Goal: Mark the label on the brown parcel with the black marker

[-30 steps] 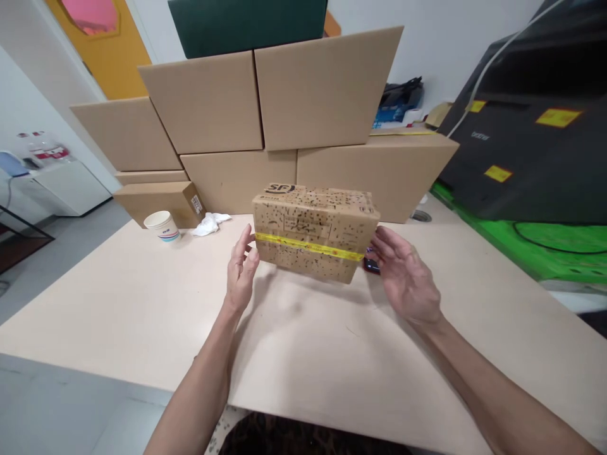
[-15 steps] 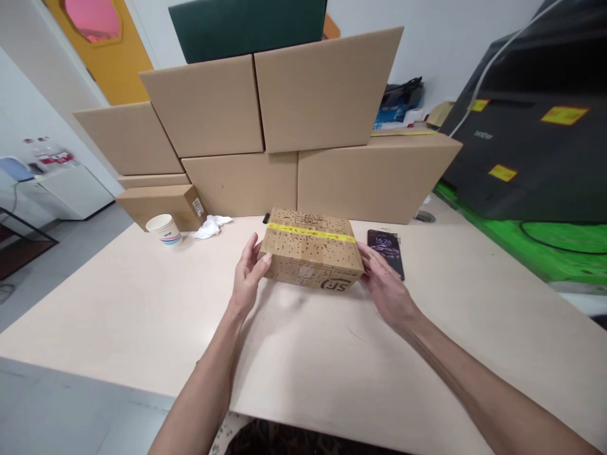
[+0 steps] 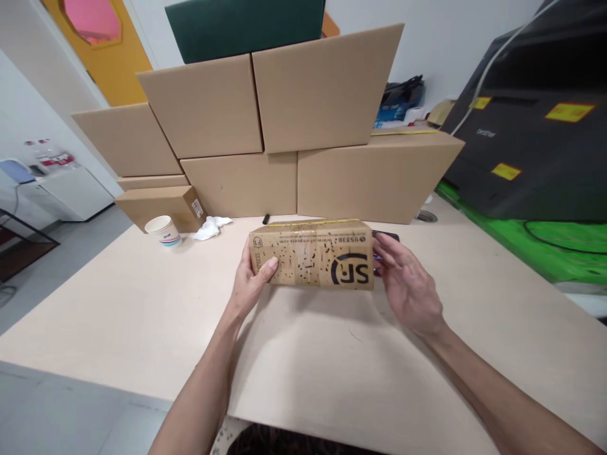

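Observation:
A small cardboard box [image 3: 315, 260] with upside-down black SF print is tilted so that its long side faces me. Yellow tape along its top shows only as a thin strip. My left hand [image 3: 253, 276] grips the box's left end, its thumb on the near face and the other fingers mostly hidden behind. Beside the right end is my right hand [image 3: 408, 285], open, with its fingers stretched toward the box. Whether a fingertip touches the box I cannot tell. Behind that hand lies a dark phone [image 3: 389, 237], largely covered by it.
Large cardboard boxes [image 3: 327, 95] are stacked along the table's back. A paper cup [image 3: 164, 231], a crumpled tissue [image 3: 209, 228] and a flat brown box [image 3: 156, 205] stand at the left. A black cabinet-like machine [image 3: 526, 139] is at the right, beside the pale table [image 3: 303, 366].
The small box has tipped, turning its top away and its printed side toward me. My right hand has moved off its right end and opened; my left hand keeps hold.

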{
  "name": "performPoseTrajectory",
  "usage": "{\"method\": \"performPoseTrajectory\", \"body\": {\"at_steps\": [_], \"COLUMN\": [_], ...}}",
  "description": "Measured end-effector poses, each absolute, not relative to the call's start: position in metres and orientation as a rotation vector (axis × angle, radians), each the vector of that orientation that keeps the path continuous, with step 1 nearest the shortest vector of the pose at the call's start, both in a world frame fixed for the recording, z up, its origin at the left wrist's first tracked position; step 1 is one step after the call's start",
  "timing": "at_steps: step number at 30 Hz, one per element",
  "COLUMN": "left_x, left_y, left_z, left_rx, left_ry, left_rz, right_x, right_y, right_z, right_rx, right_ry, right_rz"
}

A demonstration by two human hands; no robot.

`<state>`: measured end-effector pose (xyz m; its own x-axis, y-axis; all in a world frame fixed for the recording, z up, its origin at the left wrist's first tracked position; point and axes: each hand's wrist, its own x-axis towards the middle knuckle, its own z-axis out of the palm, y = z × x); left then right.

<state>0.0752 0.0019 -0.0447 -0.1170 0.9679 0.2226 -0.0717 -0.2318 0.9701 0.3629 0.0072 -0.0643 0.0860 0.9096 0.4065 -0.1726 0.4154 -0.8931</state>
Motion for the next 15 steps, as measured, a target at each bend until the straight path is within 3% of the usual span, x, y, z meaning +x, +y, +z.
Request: {"method": "performPoseTrajectory", "body": {"at_steps": [9, 15], "left_x": [0.071, 0.067], "left_y": [0.003, 0.004], "left_z": [-0.048, -0.053], "left_rx": [1.305, 1.321], "left_ry": [1.168, 1.054], "left_rz": [1.552, 1.628], "right_x": [0.366, 0.358], "right_y": [-0.007, 0.002], "right_z": [-0.064, -0.071], "right_rx": [-0.722, -0.81], "right_ry": [-1.416, -1.089], "right_rz": [0.832, 0.908]}}
